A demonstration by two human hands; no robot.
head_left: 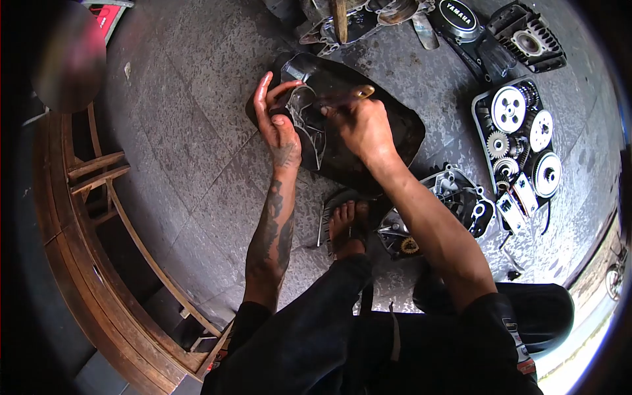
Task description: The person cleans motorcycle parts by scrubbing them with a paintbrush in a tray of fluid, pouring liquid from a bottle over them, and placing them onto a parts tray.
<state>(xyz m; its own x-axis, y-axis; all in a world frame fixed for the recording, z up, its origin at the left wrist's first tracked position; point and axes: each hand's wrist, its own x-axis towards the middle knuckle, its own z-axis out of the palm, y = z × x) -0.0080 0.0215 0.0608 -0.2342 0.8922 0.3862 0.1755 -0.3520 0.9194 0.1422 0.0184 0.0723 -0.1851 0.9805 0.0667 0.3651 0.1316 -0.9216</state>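
Note:
My left hand [280, 125] is curled around the edge of a dark, wet metal engine cover [317, 141], steadying it at a tilt over a black basin [401, 125]. Between the fingers of my right hand [365, 128] is a paintbrush [361, 92], its brown handle end pointing up and right. The brush's bristles are hard to make out against the dark cover. Dark liquid wets the basin's inside. Both hands look wet and stained.
To the right, a tray [484, 135] holds several gears and metal parts. A crankcase half [474, 197] lies by my right forearm. Further back are a YAMAHA cover [459, 16], a finned cylinder [526, 39] and more engine parts [368, 23]. A wooden bench [85, 263] stands left.

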